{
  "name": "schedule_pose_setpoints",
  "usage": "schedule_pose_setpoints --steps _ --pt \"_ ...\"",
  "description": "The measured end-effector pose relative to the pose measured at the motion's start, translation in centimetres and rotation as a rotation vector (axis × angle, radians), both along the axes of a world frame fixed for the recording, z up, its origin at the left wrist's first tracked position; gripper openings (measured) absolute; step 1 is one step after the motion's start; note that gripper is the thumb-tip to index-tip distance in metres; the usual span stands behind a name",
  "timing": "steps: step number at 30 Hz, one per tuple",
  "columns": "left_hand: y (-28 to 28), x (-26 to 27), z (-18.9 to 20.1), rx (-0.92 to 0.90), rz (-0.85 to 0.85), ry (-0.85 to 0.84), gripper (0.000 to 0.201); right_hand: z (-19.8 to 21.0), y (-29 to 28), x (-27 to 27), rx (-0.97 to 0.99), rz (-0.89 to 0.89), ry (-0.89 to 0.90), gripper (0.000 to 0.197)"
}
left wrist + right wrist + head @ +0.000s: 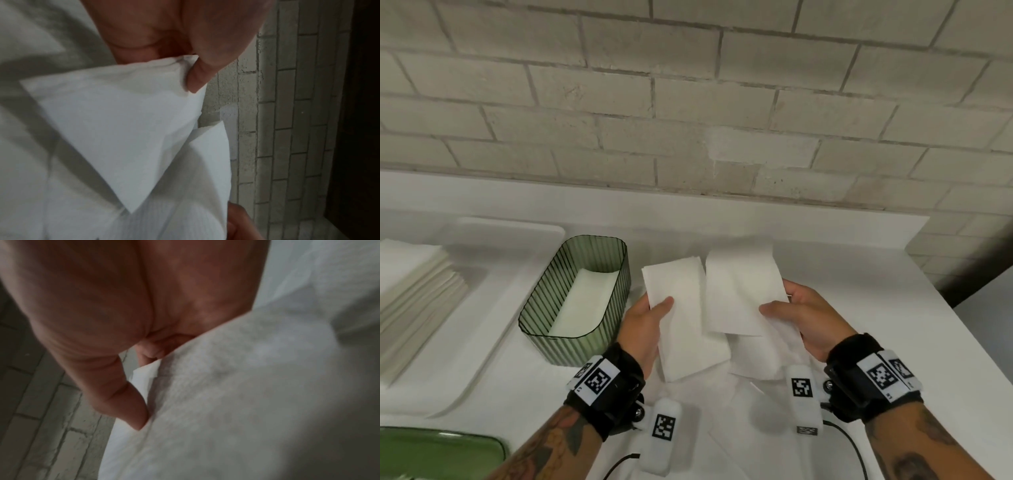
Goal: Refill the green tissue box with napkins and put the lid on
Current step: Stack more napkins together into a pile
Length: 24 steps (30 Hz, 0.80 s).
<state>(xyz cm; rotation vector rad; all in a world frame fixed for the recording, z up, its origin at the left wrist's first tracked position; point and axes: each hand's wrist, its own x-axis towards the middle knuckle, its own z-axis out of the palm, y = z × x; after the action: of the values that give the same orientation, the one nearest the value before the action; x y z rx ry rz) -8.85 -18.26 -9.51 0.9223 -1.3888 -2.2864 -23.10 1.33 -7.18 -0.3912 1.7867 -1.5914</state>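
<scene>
Box [575, 301] stands lidless on the tabletop [825, 260], just left of my hands. My left grip [650, 318] and right grip [798, 315] each pinch a napkin; loose sheets could unfold or slip.

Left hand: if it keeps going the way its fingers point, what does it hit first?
Probably nothing nearby. The left hand, holding a napkin, points toward the brick wall; the green tissue box sits left of that line. Depth is uncertain.

Kitchen-like, white counter [825, 240] (brick wall [688, 85]), tray [482, 342]
</scene>
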Motion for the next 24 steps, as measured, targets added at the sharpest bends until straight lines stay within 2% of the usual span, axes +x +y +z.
schedule_pose_setpoints --steps 5,10,14,24 --pt "0.0 -0.2 1.3 0.095 -0.018 0.069 0.017 1.2 -0.9 0.3 0.080 0.179 0.078 0.036" --pt "0.5 -0.2 1.9 0.176 -0.042 0.110 0.022 1.3 -1.8 0.8 0.237 0.233 0.230 0.030" --pt "0.3 -0.1 1.7 0.227 -0.029 0.081 0.031 1.5 -2.0 1.3 0.272 0.305 0.208 0.032" --pt "0.5 -0.2 1.7 0.312 -0.083 0.064 0.045 1.5 -2.9 1.8 0.307 0.308 0.271 0.028"
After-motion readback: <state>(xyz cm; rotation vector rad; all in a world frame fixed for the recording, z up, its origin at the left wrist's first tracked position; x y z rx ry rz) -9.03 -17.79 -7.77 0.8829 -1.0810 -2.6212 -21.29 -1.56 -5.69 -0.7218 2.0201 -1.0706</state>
